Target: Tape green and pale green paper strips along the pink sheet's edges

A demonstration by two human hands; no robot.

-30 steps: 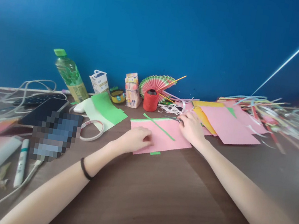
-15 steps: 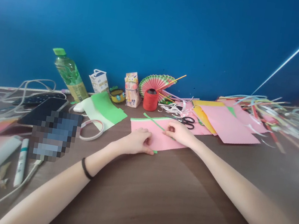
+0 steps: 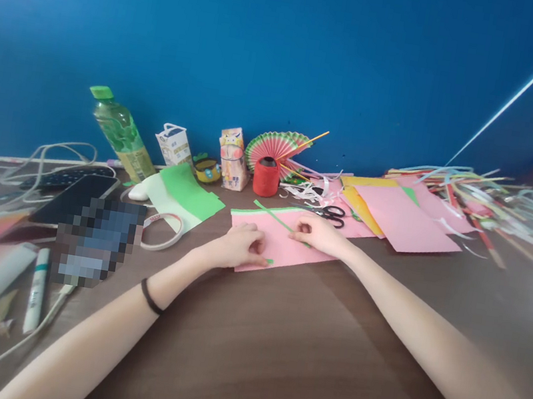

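A pink sheet of paper point(image 3: 282, 257) lies on the desk, with a green band along its far edge. My left hand point(image 3: 237, 247) rests on its left part, fingers curled. At that hand's thumb tip shows a small green paper piece point(image 3: 270, 261), moving with the thumb. Between thumb and fingers, my right hand point(image 3: 316, 233) pinches a thin green paper strip point(image 3: 271, 214), which slants over the sheet towards its far left. Just behind the right hand lie black-handled scissors point(image 3: 335, 216). The right hand's lower fingers are partly hidden.
Left of the sheet are green paper point(image 3: 187, 188), a tape roll point(image 3: 161, 231), a phone point(image 3: 103, 241) and a marker point(image 3: 36, 291). Behind stand a bottle point(image 3: 122, 136), a red thread spool point(image 3: 266, 178) and a paper fan point(image 3: 275, 147). Pink sheets point(image 3: 405, 218) and paper strips point(image 3: 471, 185) lie right.
My left hand has slid slightly left and away from me, carrying the small green piece from the sheet's near edge onto the pink paper. The right hand keeps its pinch on the strip.
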